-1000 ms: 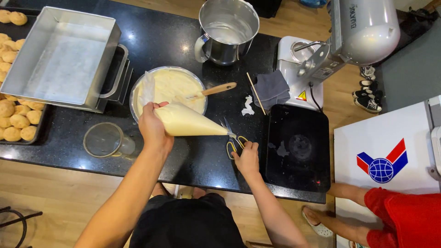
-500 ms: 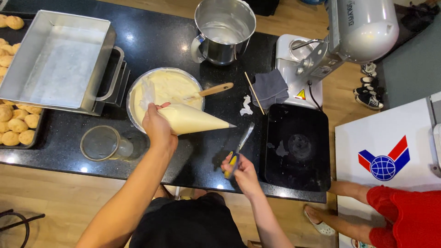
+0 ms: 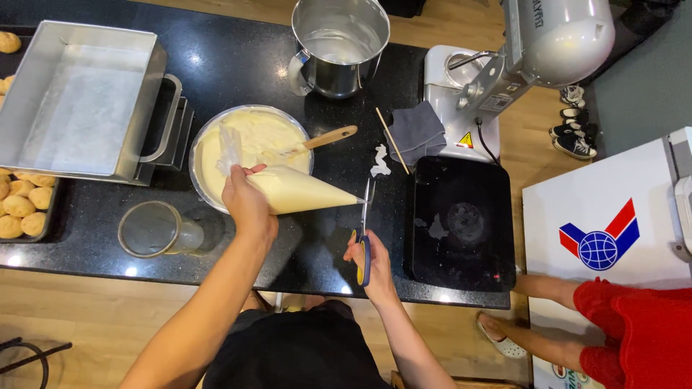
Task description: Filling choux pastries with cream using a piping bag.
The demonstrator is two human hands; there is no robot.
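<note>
My left hand [image 3: 245, 202] grips the twisted top of a filled piping bag [image 3: 299, 190], a cream-coloured cone lying sideways with its tip pointing right. My right hand [image 3: 367, 261] holds scissors [image 3: 365, 223] with blue and yellow handles, blades pointing up and closed around the bag's tip. Behind the bag sits a round metal bowl of pale cream [image 3: 249, 144] with a wooden-handled spatula [image 3: 324, 139] resting in it. All of this is over a black countertop [image 3: 317, 238].
A steel baking pan [image 3: 76, 101] sits at the left over stacked pans, with small buns [image 3: 21, 209] on a tray. A glass cup [image 3: 150, 229], steel mixing bowl [image 3: 339, 43], stand mixer [image 3: 533, 50], grey cloth [image 3: 417, 133], black scale [image 3: 461, 220]. Another person's legs [image 3: 548, 317] at right.
My right hand picked the scissors up off the counter and brought them to the bag's tip. The left hand turned the bag so its tip points further right.
</note>
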